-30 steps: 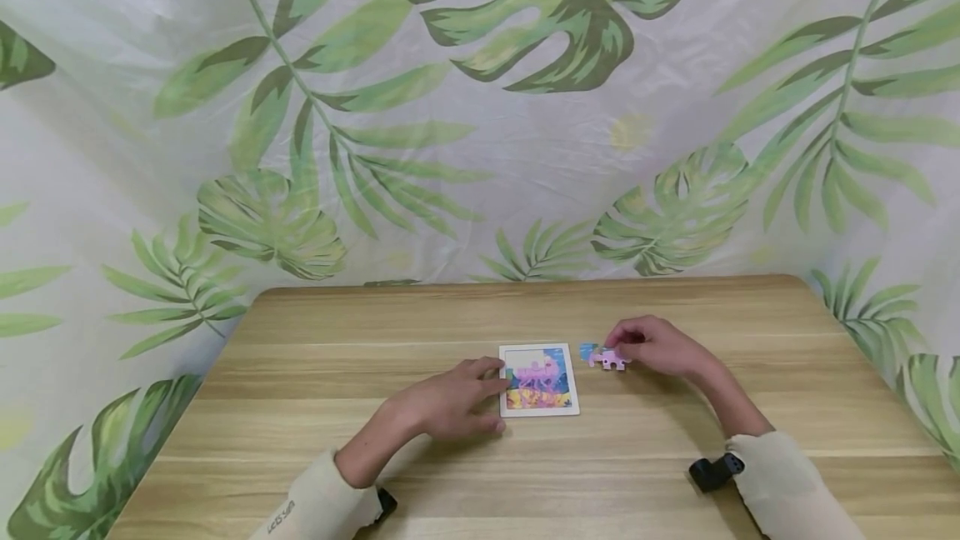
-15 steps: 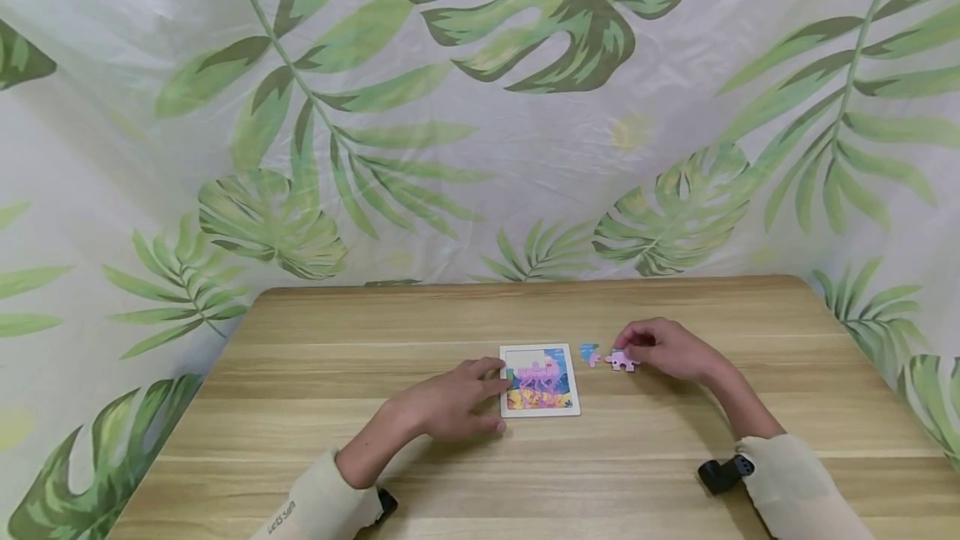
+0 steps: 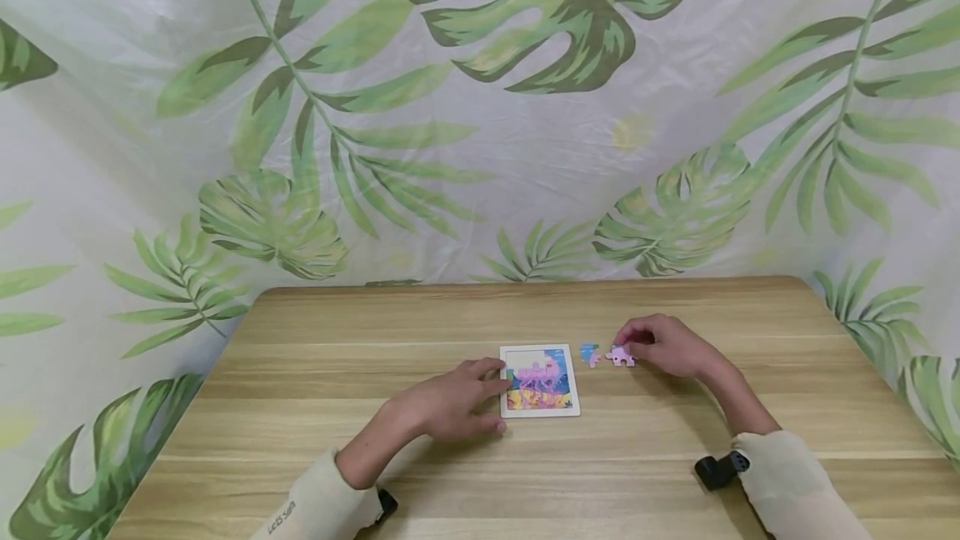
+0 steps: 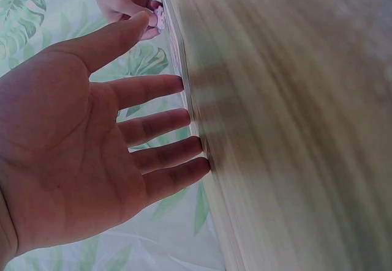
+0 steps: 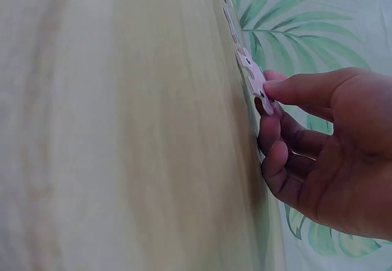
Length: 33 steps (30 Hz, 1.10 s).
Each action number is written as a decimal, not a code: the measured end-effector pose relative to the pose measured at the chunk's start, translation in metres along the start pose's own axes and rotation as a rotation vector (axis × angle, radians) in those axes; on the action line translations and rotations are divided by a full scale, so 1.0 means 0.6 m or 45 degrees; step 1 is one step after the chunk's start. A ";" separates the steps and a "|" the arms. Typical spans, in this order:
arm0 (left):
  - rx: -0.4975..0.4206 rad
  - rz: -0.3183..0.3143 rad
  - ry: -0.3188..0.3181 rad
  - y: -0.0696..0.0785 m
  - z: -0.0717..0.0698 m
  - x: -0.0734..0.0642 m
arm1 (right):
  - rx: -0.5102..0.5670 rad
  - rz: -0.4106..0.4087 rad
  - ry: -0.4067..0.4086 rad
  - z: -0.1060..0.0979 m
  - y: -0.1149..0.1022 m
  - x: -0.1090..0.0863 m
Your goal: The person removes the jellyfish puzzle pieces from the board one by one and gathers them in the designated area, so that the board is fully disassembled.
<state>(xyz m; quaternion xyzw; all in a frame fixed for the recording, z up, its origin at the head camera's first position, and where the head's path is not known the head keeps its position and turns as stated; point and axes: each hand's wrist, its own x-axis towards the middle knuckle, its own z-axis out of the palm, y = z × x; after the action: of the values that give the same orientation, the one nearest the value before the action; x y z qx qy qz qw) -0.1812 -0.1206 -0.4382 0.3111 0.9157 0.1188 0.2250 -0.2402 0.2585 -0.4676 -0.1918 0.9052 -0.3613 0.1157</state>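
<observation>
We see the outstretched left hand (image 3: 456, 400) touching a framed puzzle (image 3: 543, 388) while the right hand (image 3: 669, 347) pinches a pink piece (image 3: 621, 355)

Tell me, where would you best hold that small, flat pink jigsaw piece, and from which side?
Probably pinch the small, flat pink jigsaw piece by its right end, from the right, between thumb and fingers, as the right hand does: it is thin, and its left end faces the blue-and-pink jigsaw piece lying close by.

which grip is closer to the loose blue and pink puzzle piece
Right: the right grip pinches a pink piece just right of the blue and pink puzzle piece; the left grip is at the left edge of the puzzle frame.
</observation>
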 end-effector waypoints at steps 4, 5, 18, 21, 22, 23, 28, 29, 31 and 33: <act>-0.011 -0.005 0.000 0.001 0.000 0.000 | -0.029 -0.003 0.018 -0.001 -0.002 0.003; -0.014 -0.006 0.000 0.001 0.000 -0.001 | -0.033 -0.001 0.022 -0.001 -0.002 0.005; 0.002 0.010 -0.001 0.002 -0.001 -0.001 | -0.074 0.002 0.018 -0.001 0.001 0.017; 0.003 0.014 0.003 0.002 0.000 -0.001 | -0.079 0.004 0.014 -0.001 -0.002 0.016; 0.004 0.014 0.004 0.002 -0.001 -0.001 | -0.080 0.005 0.014 0.000 -0.003 0.016; 0.005 0.015 0.005 0.001 0.000 0.000 | -0.080 0.001 0.013 0.000 -0.003 0.016; 0.006 0.016 0.005 -0.001 0.000 0.001 | -0.087 0.000 0.017 0.002 -0.004 0.015; 0.007 0.017 0.006 -0.001 0.000 0.001 | -0.086 -0.001 0.018 0.002 -0.004 0.015; 0.005 0.018 0.006 -0.001 0.000 0.001 | -0.090 0.003 0.023 0.002 -0.004 0.015; -0.002 0.019 0.005 0.000 0.000 -0.001 | -0.088 0.010 0.026 0.002 -0.004 0.015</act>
<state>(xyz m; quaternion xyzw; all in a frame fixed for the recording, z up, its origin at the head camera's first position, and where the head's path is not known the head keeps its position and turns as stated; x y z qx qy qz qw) -0.1810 -0.1207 -0.4379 0.3176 0.9137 0.1218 0.2224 -0.2473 0.2518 -0.4674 -0.1884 0.9190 -0.3311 0.1010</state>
